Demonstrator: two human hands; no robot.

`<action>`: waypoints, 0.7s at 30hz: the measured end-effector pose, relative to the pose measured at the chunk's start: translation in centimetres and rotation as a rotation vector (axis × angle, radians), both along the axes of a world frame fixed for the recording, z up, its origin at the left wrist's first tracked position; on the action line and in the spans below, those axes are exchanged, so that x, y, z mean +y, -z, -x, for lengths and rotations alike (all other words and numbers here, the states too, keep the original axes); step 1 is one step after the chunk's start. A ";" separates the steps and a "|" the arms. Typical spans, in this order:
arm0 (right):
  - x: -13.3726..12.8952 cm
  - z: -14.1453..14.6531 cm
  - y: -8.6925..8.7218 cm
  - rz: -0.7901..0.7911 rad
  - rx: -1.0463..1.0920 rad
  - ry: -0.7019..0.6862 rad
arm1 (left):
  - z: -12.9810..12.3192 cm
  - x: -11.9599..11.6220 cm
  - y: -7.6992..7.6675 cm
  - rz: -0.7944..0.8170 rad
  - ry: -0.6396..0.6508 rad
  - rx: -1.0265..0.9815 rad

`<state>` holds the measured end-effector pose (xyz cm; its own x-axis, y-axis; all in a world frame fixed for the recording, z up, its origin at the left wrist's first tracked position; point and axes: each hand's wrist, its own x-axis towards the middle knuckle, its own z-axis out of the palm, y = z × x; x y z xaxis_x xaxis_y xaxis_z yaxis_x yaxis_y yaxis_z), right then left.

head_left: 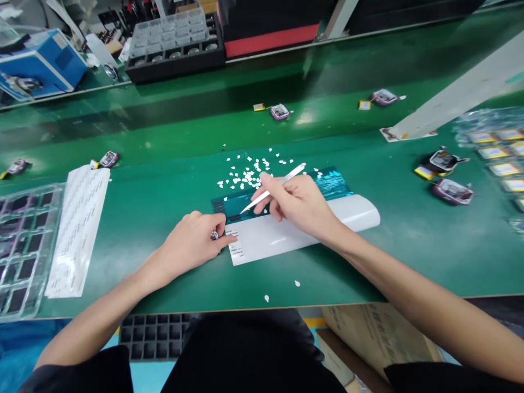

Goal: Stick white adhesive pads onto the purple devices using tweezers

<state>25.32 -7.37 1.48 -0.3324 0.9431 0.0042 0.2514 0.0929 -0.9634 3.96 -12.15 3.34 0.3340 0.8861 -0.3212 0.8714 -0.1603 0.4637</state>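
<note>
My right hand [295, 202] is closed around white tweezers [282, 184], whose tip points down and left onto a teal adhesive sheet [333, 184] with small dark strips at its left end. My left hand [196, 237] lies at that end, its fingers curled around a small round part [214, 235] that is mostly hidden. Its thumb touches the white backing sheet [278, 240], which is peeled toward me and curls up at the right. Beyond the sheet, many small white round stickers [248, 177] with tabs lie scattered.
A clear compartment tray [28, 251] and white label strips [79, 234] lie left. Small purple-cased devices [452, 192] with yellow-edged batteries sit at right; others [280, 112] are on the green strip behind. A white post [450, 90] slants at right, beside rows of batteries [493, 153].
</note>
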 end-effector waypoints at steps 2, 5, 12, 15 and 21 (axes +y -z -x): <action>-0.2 0.2 0.2 0.061 -0.008 -0.069 | 0.0 0.2 0.1 0.023 -0.001 0.020; -0.6 0.6 0.7 0.169 0.032 -0.130 | 0.1 0.5 0.0 0.046 -0.005 0.030; -1.1 0.8 0.7 0.205 0.087 -0.182 | 0.1 0.6 0.1 0.022 -0.020 -0.002; -1.0 0.6 0.5 0.199 0.070 -0.192 | 0.2 0.6 0.1 0.003 0.002 -0.005; -1.0 0.7 0.4 0.214 0.057 -0.174 | 0.1 0.6 0.0 0.028 -0.005 0.028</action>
